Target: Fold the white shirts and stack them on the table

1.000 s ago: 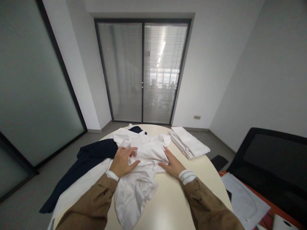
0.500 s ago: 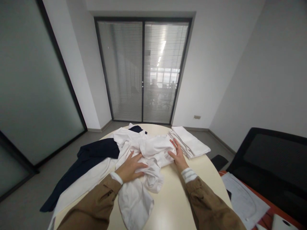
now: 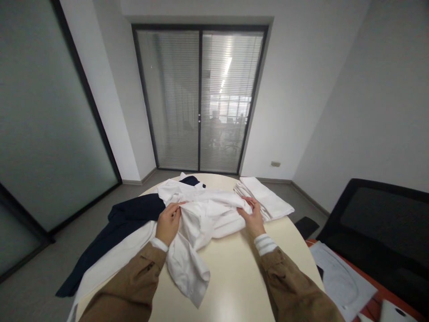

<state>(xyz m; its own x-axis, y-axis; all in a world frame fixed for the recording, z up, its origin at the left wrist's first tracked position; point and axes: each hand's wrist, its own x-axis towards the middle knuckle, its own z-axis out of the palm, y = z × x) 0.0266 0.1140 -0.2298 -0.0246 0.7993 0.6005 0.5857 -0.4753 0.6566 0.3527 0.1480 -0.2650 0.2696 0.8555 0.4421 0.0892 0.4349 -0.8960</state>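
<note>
A crumpled white shirt (image 3: pixel 197 219) lies across the middle of the round table, one end trailing toward me. My left hand (image 3: pixel 168 220) pinches the shirt's cloth at its left side, thumb against fingers. On the right, my right hand (image 3: pixel 254 217) has its thumb and fingers closed around the shirt's other end; part of the grip is hidden by the cloth. Just beyond the right hand sits a folded white cloth stack (image 3: pixel 268 199). To the left of the left hand, a navy garment (image 3: pixel 134 219) lies with white fabric (image 3: pixel 117 264) beneath it, both reaching over the table's edge.
The pale round table (image 3: pixel 241 277) carries the clothes. At right stand a black mesh chair (image 3: pixel 378 232) and an orange-red surface (image 3: pixel 372 279) with a paper sheet (image 3: pixel 345 277). Behind the table is a glass partition with blinds (image 3: pixel 177 103).
My left hand has moved left and up, from lying spread on the shirt to pinching it. The shirt's bunched middle is spread out more. My right hand has shifted slightly right and closed on the cloth.
</note>
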